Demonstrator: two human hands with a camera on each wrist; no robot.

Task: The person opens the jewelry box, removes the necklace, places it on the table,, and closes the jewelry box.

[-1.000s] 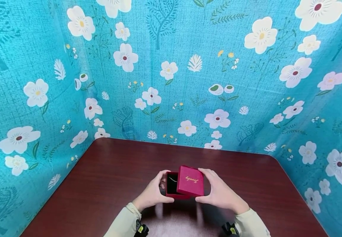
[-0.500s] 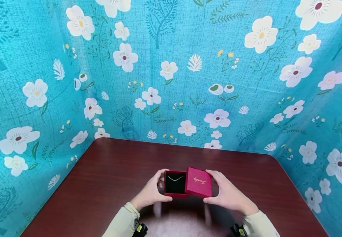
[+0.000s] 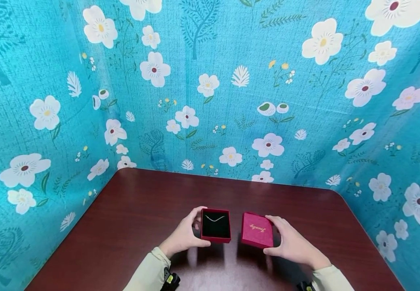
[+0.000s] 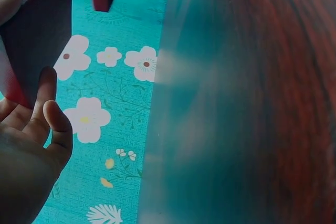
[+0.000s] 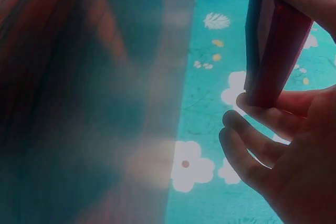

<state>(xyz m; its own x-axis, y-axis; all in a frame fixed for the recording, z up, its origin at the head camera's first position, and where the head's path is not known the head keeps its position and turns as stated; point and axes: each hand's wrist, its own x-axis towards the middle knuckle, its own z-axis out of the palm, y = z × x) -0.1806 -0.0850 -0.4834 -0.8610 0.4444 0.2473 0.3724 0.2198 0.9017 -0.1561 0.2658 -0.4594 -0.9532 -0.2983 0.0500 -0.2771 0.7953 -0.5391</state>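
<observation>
A red jewelry box base [image 3: 215,239] with a dark lining is held in my left hand [image 3: 183,235], thumb at its near side and fingers at the far left. On the lining lies a thin silvery chain [image 3: 215,220]. My right hand [image 3: 294,242] grips the matching red box lid [image 3: 257,229], gold lettering on top, a small gap to the right of the base. From the left wrist, the dark underside of the box base [image 4: 39,32] shows above the tabletop. In the right wrist view, thumb and fingers pinch the lid [image 5: 283,51] by opposite edges.
A dark reddish-brown wooden table [image 3: 151,194] lies under both hands. Behind it and along both sides hangs a turquoise floral cloth [image 3: 210,121]. Each wrist wears a small black camera, such as the left one [image 3: 171,279].
My right hand has drawn the lid off to the right, from partly covering the base to fully apart. The lining and chain now show whole. The left hand has barely shifted.
</observation>
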